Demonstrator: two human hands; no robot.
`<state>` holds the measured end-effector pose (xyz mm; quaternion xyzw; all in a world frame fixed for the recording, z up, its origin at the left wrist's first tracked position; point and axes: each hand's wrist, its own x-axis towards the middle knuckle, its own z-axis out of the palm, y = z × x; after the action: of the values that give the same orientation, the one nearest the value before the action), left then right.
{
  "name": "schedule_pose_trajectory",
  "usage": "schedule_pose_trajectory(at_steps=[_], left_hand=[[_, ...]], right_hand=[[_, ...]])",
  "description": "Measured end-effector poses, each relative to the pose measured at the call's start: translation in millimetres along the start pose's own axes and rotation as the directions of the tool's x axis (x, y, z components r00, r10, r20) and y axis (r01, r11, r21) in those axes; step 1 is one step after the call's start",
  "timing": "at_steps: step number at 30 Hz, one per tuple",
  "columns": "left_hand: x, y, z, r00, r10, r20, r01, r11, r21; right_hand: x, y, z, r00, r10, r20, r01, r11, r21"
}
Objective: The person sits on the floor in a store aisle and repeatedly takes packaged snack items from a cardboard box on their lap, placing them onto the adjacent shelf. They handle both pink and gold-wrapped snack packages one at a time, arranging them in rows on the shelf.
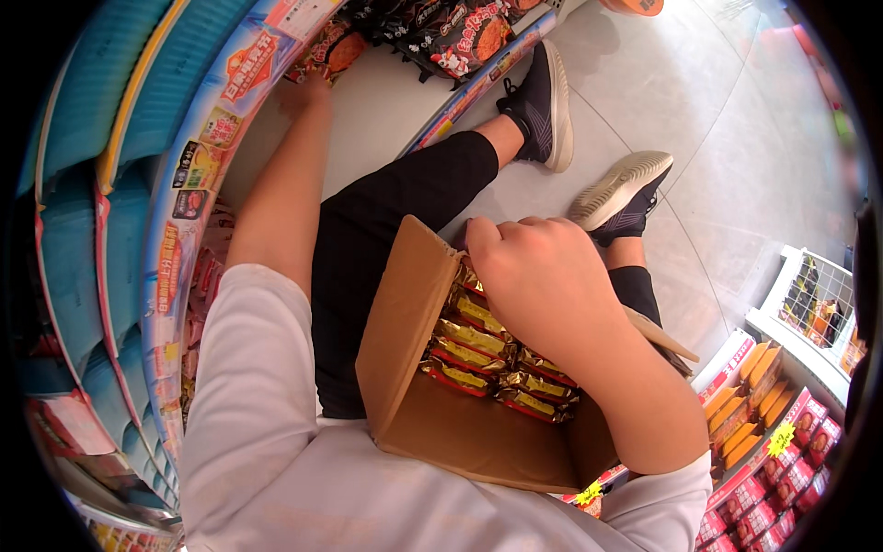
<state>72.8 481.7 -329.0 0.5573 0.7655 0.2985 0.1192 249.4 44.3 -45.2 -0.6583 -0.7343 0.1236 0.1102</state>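
Note:
On my lap lies an open cardboard box (414, 350), tilted toward me. Rows of small gold-and-red wrapped packets (474, 345) fill its far part, and bare cardboard shows nearer me. My right hand (533, 262) is curled over the box's far upper edge, closed on it and hiding some packets. Away to the far left, my left hand (308, 95) reaches onto a white shelf (368, 120). Its fingers are closed at the lower end of a dark snack packet (336, 48) with a red-orange picture; the fingertips are partly hidden.
Several black-and-red snack bags (460, 41) lie deeper on the shelf, behind a printed edge strip (478, 83). Tiered blue shelving (69, 267) rises at my left. To the right stand a display of orange and red packs (763, 442) and a white wire basket (814, 304).

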Motion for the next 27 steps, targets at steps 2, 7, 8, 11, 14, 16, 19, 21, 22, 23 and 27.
schedule_pose_trajectory(at_steps=[2, 7, 8, 11, 14, 16, 19, 21, 22, 23, 27], left_hand=[[-37, 9, -14, 0.992, 0.129, -0.003, -0.125, 0.971, 0.205], [-91, 40, -64, 0.177, 0.868, 0.465, -0.950, 0.027, 0.312], [-89, 35, -63, 0.008, 0.909, 0.416, -0.939, -0.136, 0.317], [-74, 34, -46, 0.049, 0.908, 0.416, -0.841, -0.187, 0.507], [-46, 20, -30, 0.115, 0.877, 0.466, -0.844, -0.161, 0.511], [-37, 18, -28, 0.147, 0.857, 0.494, -0.811, -0.182, 0.556], [-29, 17, -23, 0.143, 0.867, 0.478, -0.765, -0.210, 0.609], [-24, 10, -17, 0.145, 0.870, 0.471, -0.752, -0.212, 0.624], [-24, 13, -16, 0.150, 0.865, 0.478, -0.754, -0.212, 0.621], [-24, 15, -15, 0.157, 0.860, 0.485, -0.756, -0.212, 0.619], [-31, 26, -10, 0.226, 0.820, 0.525, -0.680, -0.253, 0.688]], right_hand=[[0, 1, 0, 1.000, -0.001, -0.009, 0.001, 1.000, 0.001], [0, 2, -3, 1.000, 0.008, 0.005, -0.008, 1.000, 0.013], [0, 1, -2, 1.000, -0.008, -0.017, 0.008, 1.000, 0.002], [0, 1, 0, 1.000, 0.005, -0.002, -0.005, 1.000, -0.014], [1, 1, 0, 1.000, 0.002, -0.027, -0.002, 1.000, -0.010], [0, 2, 1, 0.999, 0.008, -0.040, -0.008, 1.000, 0.012], [1, 2, 1, 0.999, 0.016, -0.038, -0.015, 1.000, 0.015], [3, 1, 0, 1.000, 0.013, -0.028, -0.012, 1.000, 0.015], [3, 2, 0, 1.000, 0.014, -0.028, -0.013, 1.000, 0.021], [3, 3, -1, 1.000, 0.015, -0.027, -0.014, 1.000, 0.026], [3, 4, -5, 0.998, 0.043, 0.054, -0.047, 0.995, 0.083]])
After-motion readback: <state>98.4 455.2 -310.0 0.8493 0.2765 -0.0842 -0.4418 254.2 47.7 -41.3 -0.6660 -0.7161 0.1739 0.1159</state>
